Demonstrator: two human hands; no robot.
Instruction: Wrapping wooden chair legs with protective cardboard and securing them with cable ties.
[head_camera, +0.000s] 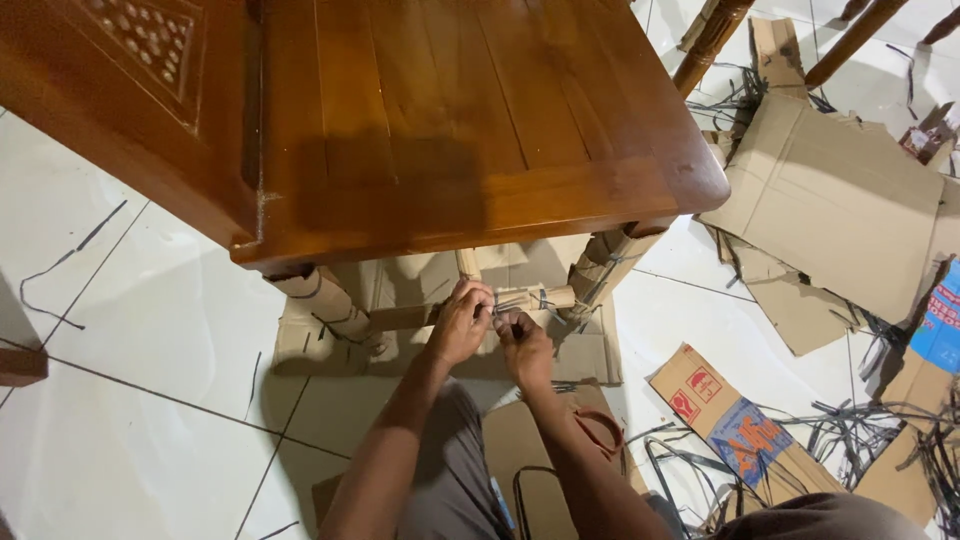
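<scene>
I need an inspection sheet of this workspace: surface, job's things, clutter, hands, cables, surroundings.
Surface: white tiled floor, partly covered by flat cardboard.
Job's things: cardboard-wrapped chair rail bound with dark strapping, under the wooden chair seat.
Clutter: cardboard sheets, cut strap pieces, printed carton flap.
Hands: left hand and right hand both pinch the strapping at the rail.
Cables: nothing seen.
Surroundings: other chair legs at the upper right.

Both forearms are seen bare, with no sleeves, watch or rings visible on the left hand (460, 322) or the right hand (524, 345). Grey trousers (455, 470) are worn, and a brownish garment (830, 518) shows at the lower right.
</scene>
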